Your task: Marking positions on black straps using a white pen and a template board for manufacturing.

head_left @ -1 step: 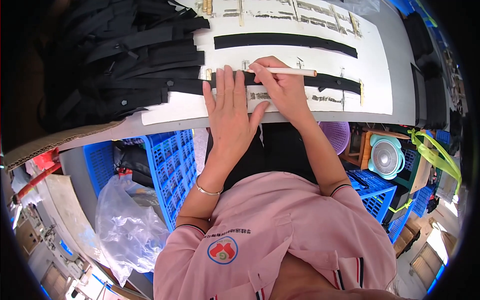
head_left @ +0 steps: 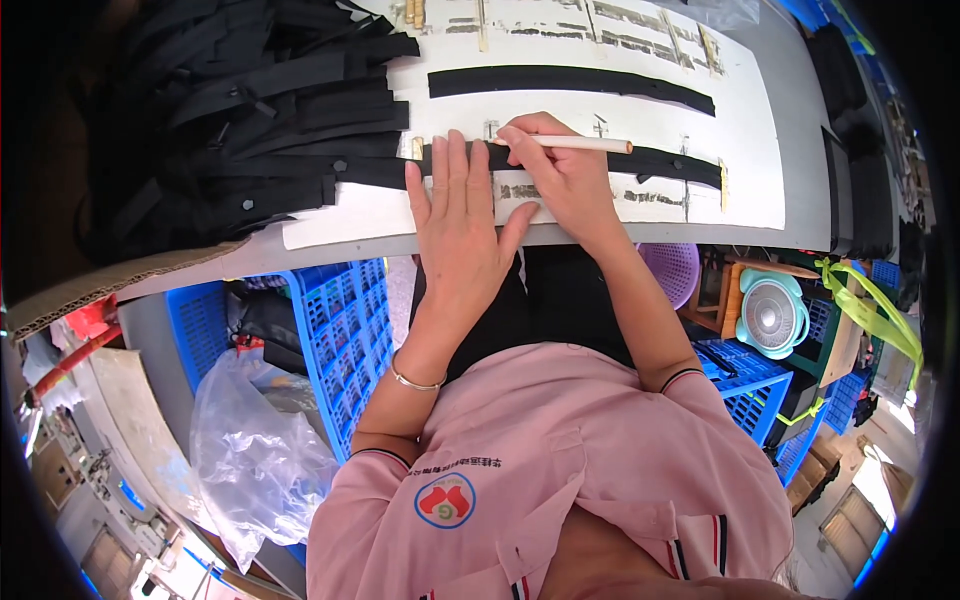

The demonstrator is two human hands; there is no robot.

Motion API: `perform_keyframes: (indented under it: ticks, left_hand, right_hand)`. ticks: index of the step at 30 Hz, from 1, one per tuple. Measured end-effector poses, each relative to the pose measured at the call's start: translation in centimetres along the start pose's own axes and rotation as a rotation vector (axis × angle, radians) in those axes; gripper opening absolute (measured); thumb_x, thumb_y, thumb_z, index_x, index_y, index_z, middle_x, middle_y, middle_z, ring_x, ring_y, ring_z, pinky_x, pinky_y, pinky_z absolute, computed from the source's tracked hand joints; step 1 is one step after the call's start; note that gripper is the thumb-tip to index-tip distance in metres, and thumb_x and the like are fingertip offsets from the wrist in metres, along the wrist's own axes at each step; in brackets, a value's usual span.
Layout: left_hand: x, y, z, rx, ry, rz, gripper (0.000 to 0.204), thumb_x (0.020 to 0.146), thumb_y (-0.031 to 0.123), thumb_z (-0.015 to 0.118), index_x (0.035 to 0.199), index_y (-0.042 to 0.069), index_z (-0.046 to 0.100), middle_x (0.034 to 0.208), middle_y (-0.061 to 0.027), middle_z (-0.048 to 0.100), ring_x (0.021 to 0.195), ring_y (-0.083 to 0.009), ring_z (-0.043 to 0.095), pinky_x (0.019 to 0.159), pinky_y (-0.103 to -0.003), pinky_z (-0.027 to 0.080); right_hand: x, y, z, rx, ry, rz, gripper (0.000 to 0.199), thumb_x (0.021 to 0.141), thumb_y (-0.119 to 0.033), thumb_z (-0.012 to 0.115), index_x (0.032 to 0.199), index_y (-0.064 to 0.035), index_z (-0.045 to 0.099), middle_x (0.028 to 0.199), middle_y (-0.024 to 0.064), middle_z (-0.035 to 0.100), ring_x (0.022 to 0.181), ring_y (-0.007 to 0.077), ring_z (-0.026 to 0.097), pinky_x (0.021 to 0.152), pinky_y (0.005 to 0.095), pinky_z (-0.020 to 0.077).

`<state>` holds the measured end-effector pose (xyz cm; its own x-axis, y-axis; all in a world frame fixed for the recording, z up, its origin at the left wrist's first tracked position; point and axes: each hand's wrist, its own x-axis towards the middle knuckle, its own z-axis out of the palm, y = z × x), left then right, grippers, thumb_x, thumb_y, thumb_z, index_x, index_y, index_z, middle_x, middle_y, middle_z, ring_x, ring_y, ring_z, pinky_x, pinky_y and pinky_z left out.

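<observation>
On a white board (head_left: 745, 190) lies a long black fabric strip (head_left: 660, 163), partly covered by both hands. My left hand (head_left: 462, 225) rests flat over it, fingers stretched out and pointing away from me. Just to the right, my right hand (head_left: 570, 185) is closed around a white pencil-like stick (head_left: 585, 144). The stick slants across the strip, its reddish-brown end to the right; its tip sits by the strip's upper edge close to my left fingertips. Farther up lies a second black strip (head_left: 570, 84). Dark smudges and tape pieces mark the board.
A heap of black strips (head_left: 270, 100) covers the table's left side. Below the table edge stand a blue crate (head_left: 345, 340) with a clear plastic bag (head_left: 260, 450), a purple basket (head_left: 670, 272), and a small turquoise fan (head_left: 773, 314). A cardboard edge (head_left: 120, 288) borders the heap.
</observation>
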<state>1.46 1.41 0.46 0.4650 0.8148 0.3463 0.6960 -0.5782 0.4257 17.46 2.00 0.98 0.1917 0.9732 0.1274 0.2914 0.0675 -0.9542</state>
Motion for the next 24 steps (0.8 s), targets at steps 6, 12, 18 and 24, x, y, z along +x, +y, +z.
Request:
perform_keyframes:
  ticks: [6,12,18,24]
  left_hand:
    - [0.0,0.0,0.1,-0.040,0.009,-0.005,0.075,0.091,0.039,0.074,0.143,-0.009,0.048,0.153,-0.0295,0.043,0.150,-0.0413,0.033,0.123,-0.058,0.015]
    - [0.0,-0.1,0.0,-0.052,-0.013,-0.014,0.075,0.091,0.038,0.073,0.143,-0.010,0.049,0.155,-0.0293,0.041,0.151,-0.0411,0.032,0.124,-0.057,0.013]
    - [0.1,0.0,0.0,-0.067,-0.019,-0.016,0.073,0.092,0.038,0.073,0.143,-0.010,0.050,0.155,-0.0297,0.042,0.151,-0.0408,0.032,0.124,-0.057,0.012]
    - [0.1,-0.1,0.2,-0.049,-0.032,-0.004,0.073,0.092,0.038,0.072,0.143,-0.009,0.050,0.154,-0.0301,0.043,0.151,-0.0413,0.032,0.124,-0.057,0.012]
  right_hand:
    - [-0.2,-1.1,-0.3,0.005,0.028,0.049,0.020,0.101,-0.015,0.063,0.103,0.0024,0.072,0.084,0.0031,0.069,0.071,0.0066,0.059,0.063,0.0219,0.0469]
    - [-0.4,-0.6,-0.5,0.037,-0.051,0.022,0.020,0.101,-0.013,0.061,0.094,0.0026,0.072,0.074,0.0016,0.066,0.065,0.0057,0.056,0.058,0.0223,0.0449]
    - [-0.4,-0.4,-0.6,-0.019,-0.076,0.014,0.019,0.100,-0.014,0.063,0.095,0.0018,0.073,0.069,0.0019,0.063,0.062,0.0060,0.055,0.055,0.0226,0.0434]
    - [-0.4,-0.8,-0.8,-0.062,-0.092,-0.038,0.017,0.098,-0.011,0.061,0.093,0.0011,0.072,0.067,0.0018,0.062,0.060,0.0057,0.055,0.053,0.0238,0.0419]
